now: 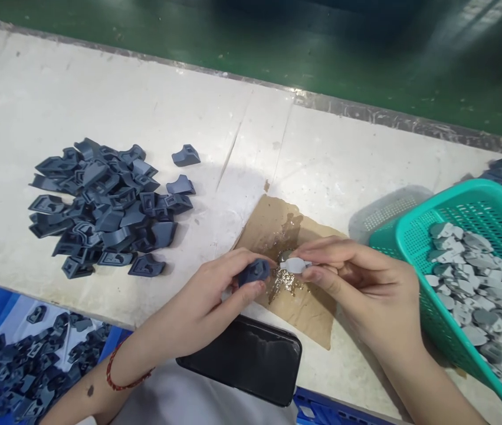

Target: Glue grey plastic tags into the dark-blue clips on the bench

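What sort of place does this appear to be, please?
Probably a small-parts assembly bench in a factory: a heap of identical dark blue plastic parts, a teal basket of grey pieces, and glue-stained cardboard beneath the hands.

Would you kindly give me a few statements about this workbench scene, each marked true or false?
1. The left hand pinches a small dark blue plastic part. True.
2. The right hand holds a red screwdriver. False: it holds a small flat light grey piece.
3. The teal plastic mesh basket contains grey pieces. True.
4. The black smartphone lies inside the basket. False: it lies at the table's near edge.
5. The pile of dark blue parts sits on the brown cardboard scrap. False: it sits on the white table.
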`<state>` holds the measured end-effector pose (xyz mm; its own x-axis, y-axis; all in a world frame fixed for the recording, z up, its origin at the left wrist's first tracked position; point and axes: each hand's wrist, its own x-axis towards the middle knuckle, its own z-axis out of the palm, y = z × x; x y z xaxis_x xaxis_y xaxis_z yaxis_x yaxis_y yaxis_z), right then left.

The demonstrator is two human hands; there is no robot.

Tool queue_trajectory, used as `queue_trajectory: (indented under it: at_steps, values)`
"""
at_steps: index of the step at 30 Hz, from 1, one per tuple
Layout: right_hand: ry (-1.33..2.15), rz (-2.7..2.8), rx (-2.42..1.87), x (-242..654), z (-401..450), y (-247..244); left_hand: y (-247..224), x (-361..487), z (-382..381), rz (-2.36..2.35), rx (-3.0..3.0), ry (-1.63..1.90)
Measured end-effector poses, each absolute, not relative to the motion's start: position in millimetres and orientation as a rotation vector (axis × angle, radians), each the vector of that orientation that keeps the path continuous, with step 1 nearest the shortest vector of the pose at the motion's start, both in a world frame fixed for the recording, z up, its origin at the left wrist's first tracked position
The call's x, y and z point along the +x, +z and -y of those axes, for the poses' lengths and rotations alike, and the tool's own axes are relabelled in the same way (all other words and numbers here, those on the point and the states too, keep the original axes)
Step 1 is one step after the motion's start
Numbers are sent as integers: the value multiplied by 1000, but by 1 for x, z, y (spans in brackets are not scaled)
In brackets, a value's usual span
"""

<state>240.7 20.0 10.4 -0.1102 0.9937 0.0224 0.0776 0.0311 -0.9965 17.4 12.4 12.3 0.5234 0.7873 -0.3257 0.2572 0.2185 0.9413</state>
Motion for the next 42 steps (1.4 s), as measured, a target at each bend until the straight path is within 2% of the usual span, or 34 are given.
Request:
queue_trajectory:
  at_steps: [33, 38, 42]
  values:
    - [1264, 1534, -1261, 229, -20, 12, 16, 22, -12, -1028, 1510, 370]
    - [1048, 1772, -1241, 235, -22, 23, 24, 21, -16, -1103, 1404, 425]
    - [432, 1789, -1468, 268, -15, 45, 34, 18, -40, -1259, 1554, 468]
